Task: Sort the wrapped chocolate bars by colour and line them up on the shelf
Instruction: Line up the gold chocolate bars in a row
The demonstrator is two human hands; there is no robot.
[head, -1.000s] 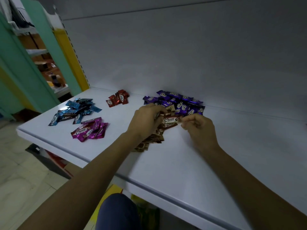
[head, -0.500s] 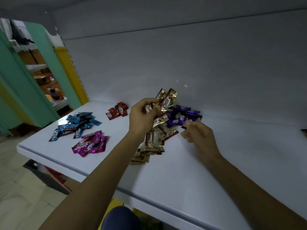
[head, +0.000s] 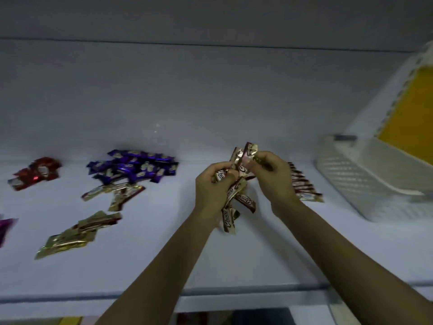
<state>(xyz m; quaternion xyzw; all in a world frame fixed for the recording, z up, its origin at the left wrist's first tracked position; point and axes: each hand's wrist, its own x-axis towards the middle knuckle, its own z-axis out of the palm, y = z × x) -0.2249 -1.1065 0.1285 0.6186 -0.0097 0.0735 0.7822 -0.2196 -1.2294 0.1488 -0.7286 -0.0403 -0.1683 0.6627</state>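
- White shelf (head: 257, 254): carries everything. The bars on it are grouped by colour, but only one group looks lined up.
- White plastic basket (head: 365, 184): right of the grip, well apart from it. I can't tell what's inside.
- Purple pile (head: 133, 167): left of the grip and slightly beyond it. One colour, but a loose heap with no row. Sorted, not lined up.
- Loose gold bars (head: 77, 233): left of the grip and nearer the person, in two or three scattered clumps. The farthest clump touches the purple pile's near edge. They're waiting to be collected.
- Left hand (head: 210, 195): fingers curled round the gold bunch (head: 236, 195), which is held above the shelf. Several bars fan out below the fist.
- Right hand (head: 274, 177): thumb and fingers pinch the bunch's upper ends. It looks like it is squaring the bars or peeling one off.
- Gold row (head: 304, 186): just beyond and right of the right hand, partly hidden by it. Bars lie side by side, overlapping. It's the only line started.
- Red pile (head: 35, 172): far left of the grip. Small, blurred, heaped.
- Magenta bars (head: 4, 228): a sliver at the frame's left edge, mostly cut off.
- My estimate: colour sorting is largely done. Line-up has barely begun, with gold in progress and purple, red and magenta still to do.
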